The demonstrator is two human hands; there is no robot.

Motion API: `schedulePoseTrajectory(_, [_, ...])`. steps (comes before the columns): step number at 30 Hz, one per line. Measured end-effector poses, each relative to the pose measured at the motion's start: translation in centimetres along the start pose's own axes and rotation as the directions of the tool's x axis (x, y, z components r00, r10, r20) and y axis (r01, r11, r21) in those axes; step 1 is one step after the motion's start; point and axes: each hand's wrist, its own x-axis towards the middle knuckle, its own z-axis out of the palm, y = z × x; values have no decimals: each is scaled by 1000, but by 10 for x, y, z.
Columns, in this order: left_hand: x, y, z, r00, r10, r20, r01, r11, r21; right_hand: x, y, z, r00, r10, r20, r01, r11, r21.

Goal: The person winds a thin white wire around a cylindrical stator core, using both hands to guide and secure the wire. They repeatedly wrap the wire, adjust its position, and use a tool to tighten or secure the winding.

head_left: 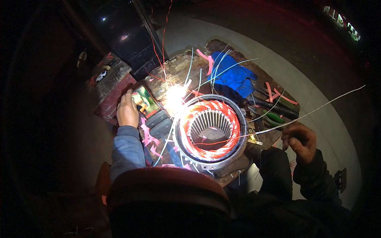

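Your left hand (pixel 127 109): fingers extended together along the near side of a device with a lit screen (pixel 145 102); whether they grip it, you cannot tell from this view. Your right hand (pixel 299 142): fingers curled inward, thumb close to them, just below a long pale sleeve (pixel 309 114); contact with it, or anything pinched, cannot be told.

Before you, between both hands: one motor stator (pixel 243 139), round, dark-rimmed, open end up, seated on a wooden bench (pixel 170 68). Inside its rim, one ring of red-and-white windings (pixel 234 137) around a slotted metal core. One red wire (pixel 210 143) crosses the opening toward your right and leads into the pale sleeve.

Left of the stator, beside the device: pink strips (pixel 147 137), scattered. At its far left edge: one bright patch of light; near it, thin red wires (pixel 163 43) rising.

Beyond the stator: one blue glove (pixel 230 74), with thin pale sleeves fanning across it. Right of the glove: one dark-handled tool (pixel 283 110), one green-handled tool (pixel 273 117), red strips (pixel 274 94).

Outermost, right: pale floor (pixel 335 115), curving into shadow.
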Motion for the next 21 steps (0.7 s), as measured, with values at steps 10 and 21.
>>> schedulePoseTrajectory(10, [-15,71,-98,942,-217,-257,-8,748,-664,7,-42,-13,998,-31,62,34,998,-54])
schedulePoseTrajectory(21, [-75,289,-175,785,586,-200,-576,573,-583,22,-104,15,919,-368,141,368,929,29])
